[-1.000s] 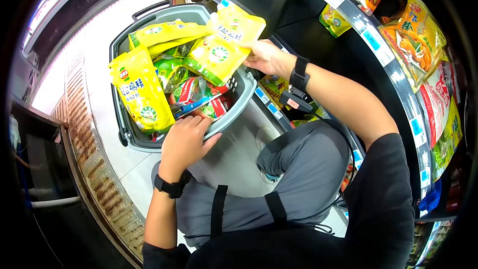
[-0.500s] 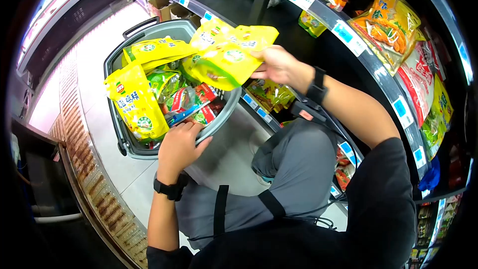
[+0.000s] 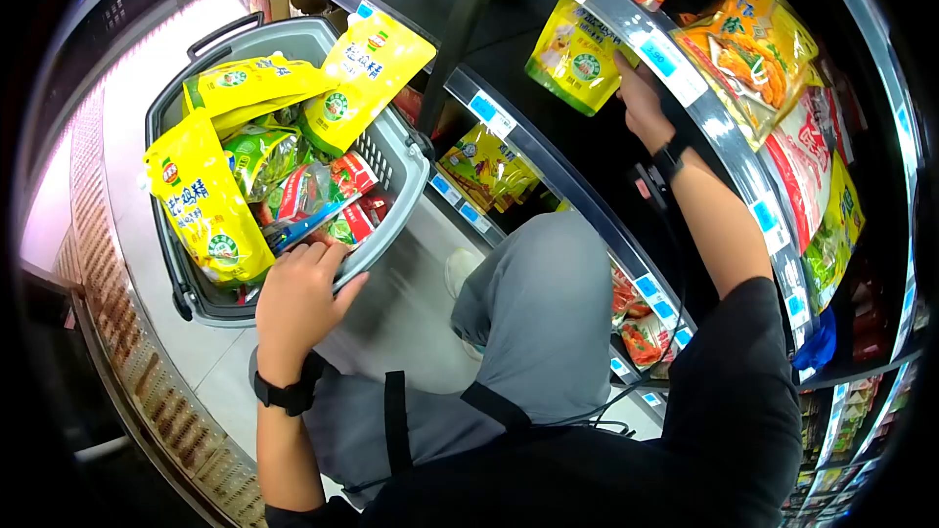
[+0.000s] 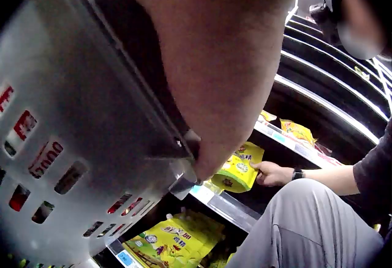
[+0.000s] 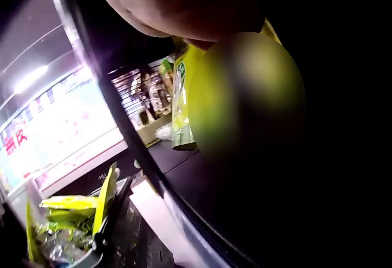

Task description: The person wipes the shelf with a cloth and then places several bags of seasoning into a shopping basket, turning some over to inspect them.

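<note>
My left hand (image 3: pixel 301 295) grips the near rim of a grey basket (image 3: pixel 391 210), fingers over the edge and thumb outside. Between the shelf levels, my right hand (image 3: pixel 648 108) pinches a yellow pouch (image 3: pixel 579 57) by its side edge, the printed front facing up. The left wrist view also shows that pouch (image 4: pixel 240 169) in the right hand (image 4: pixel 274 174). In the right wrist view the hand (image 5: pixel 184 5) hides part of the pouch (image 5: pixel 184 96). Inside the basket lie yellow pouches (image 3: pixel 207 200), a green-and-clear packet (image 3: pixel 259 158) and red packets (image 3: pixel 298 194).
Curved shelves with price labels (image 3: pixel 657 57) run along the right, bearing snack bags (image 3: pixel 753 59). More yellow packs (image 3: pixel 489 168) lie on a lower shelf. My bent knee (image 3: pixel 558 254) is beside the basket. A metal floor grate (image 3: pixel 147 362) runs along the left.
My right hand has moved right, from beside the basket to the shelf, with a yellow pouch in its fingers. The left hand still grips the rim. One pouch stands at the basket's right side.
</note>
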Demonstrator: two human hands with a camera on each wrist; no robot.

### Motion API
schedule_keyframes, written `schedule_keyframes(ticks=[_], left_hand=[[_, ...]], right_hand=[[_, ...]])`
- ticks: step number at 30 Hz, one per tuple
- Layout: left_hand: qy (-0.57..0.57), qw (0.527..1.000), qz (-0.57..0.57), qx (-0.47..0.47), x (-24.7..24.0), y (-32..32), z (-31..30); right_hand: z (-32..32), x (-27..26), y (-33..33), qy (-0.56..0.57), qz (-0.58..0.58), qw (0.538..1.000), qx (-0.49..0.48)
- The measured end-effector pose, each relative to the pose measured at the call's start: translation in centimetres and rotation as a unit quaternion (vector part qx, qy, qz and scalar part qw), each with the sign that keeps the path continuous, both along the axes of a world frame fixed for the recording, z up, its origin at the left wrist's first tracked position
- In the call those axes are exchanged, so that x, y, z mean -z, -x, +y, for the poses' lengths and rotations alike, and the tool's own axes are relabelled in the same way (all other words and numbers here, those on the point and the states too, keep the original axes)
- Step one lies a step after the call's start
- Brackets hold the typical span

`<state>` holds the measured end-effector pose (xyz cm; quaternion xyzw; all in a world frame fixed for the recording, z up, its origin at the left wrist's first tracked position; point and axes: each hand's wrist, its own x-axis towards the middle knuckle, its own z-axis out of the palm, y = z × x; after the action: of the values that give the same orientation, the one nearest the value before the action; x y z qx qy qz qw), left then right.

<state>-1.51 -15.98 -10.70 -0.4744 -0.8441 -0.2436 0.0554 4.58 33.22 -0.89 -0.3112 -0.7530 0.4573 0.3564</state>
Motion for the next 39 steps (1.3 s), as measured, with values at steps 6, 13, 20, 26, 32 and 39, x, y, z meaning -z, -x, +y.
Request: schedule_keyframes(ticks=[6,13,20,26,32,39], left_hand=[[0.022,0.999,-0.03,-0.023,-0.2,0.1,-0.1],[0.02,0.998,-0.047,-0.043,0.2,0.2,0.1],[0.012,0.996,-0.072,-0.052,-0.2,0.2,0.3],[0.037,0.996,-0.065,-0.051,-0.3,0.3,0.4],[0.033,0.995,-0.08,-0.052,-0.6,0.4,0.6],[0.025,0.997,-0.055,-0.04,-0.4,0.4,0.3]], right_hand=[[7.7,4.7,6.2,-0.068,0.103,0.992,0.025],[11.3,5.9,8.8,-0.077,0.066,0.99,0.102],[11.3,6.6,7.9,-0.059,0.001,0.989,0.135],[14.4,8.8,8.1,-0.081,-0.101,0.985,0.112],[13.9,8.7,9.3,-0.06,-0.096,0.979,0.168],[9.3,7.7,8.0,0.03,-0.035,0.984,0.171]])
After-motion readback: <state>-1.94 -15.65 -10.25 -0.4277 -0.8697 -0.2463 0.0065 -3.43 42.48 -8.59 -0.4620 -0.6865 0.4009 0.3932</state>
